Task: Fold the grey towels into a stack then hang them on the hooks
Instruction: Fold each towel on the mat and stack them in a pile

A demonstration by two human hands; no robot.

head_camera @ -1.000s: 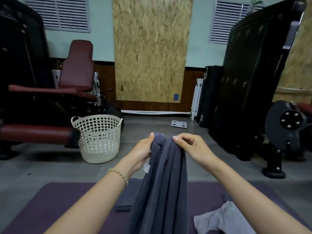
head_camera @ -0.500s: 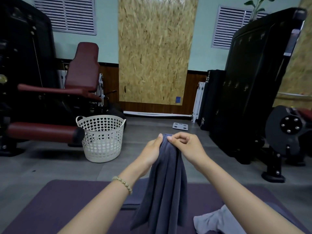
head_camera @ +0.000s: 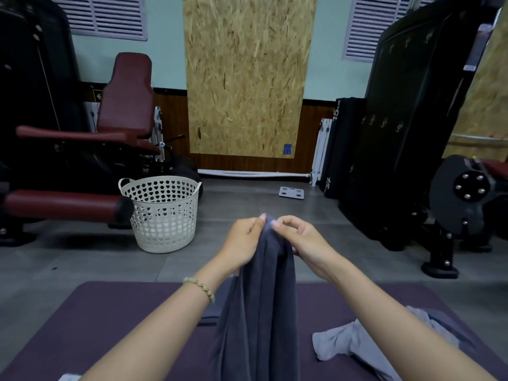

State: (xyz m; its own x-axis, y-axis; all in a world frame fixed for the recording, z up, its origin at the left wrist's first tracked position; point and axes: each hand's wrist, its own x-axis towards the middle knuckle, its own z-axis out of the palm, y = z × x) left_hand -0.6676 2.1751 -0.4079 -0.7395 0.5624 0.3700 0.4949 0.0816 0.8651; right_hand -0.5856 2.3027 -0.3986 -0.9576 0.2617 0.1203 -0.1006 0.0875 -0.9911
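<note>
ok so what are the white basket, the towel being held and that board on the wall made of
White basket: looks like moulded plastic, matt, walls pierced with regular holes.
Dark grey towel: soft woven cloth, probably terry, matt, hanging in limp folds.
Wall board: seems to be pressed wood-chip sheet, unfinished, flakes visible across its face.
</note>
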